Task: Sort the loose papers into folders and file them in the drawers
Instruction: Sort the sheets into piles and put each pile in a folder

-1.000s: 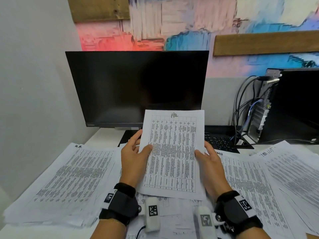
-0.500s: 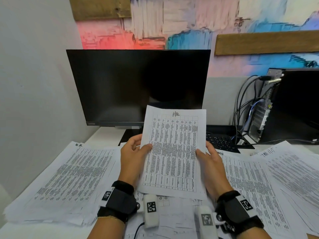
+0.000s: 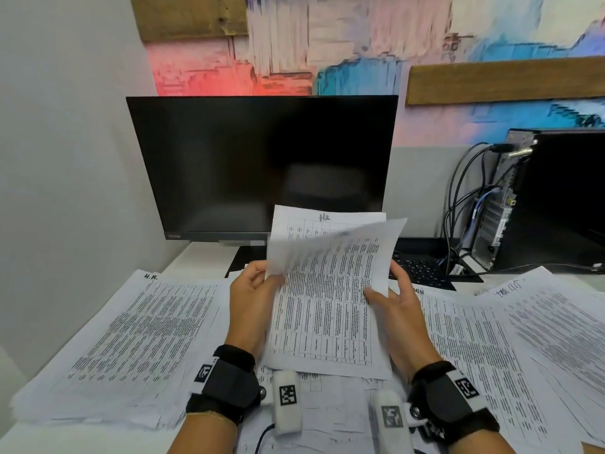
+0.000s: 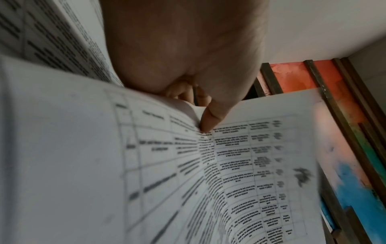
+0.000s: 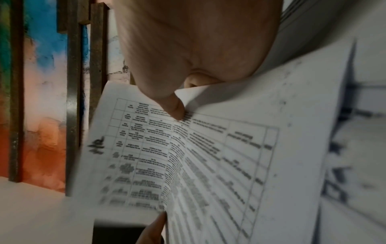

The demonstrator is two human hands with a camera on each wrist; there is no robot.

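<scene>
I hold a thin bundle of printed table sheets (image 3: 327,309) upright over the desk in front of the monitor. My left hand (image 3: 262,273) pinches its left edge, thumb (image 4: 206,122) on the print. My right hand (image 3: 386,283) pinches the right edge, thumb (image 5: 176,110) on the face. The front sheet is blurred and skewed, its top corner swung right. Behind it shows a sheet marked "HR" (image 3: 324,217) at the top. The same handwritten mark (image 5: 96,145) shows in the right wrist view.
A stack headed "H.R." (image 3: 131,339) lies at the left, more stacks at the right (image 3: 474,355) and far right (image 3: 556,322), and loose sheets (image 3: 327,404) under my wrists. A dark monitor (image 3: 262,165), a keyboard (image 3: 422,270) and a cabled computer tower (image 3: 556,198) stand behind.
The held paper looked like one flat sheet before. Now the front sheet has come away from the one behind and its top has swung right. Both hands stay in place.
</scene>
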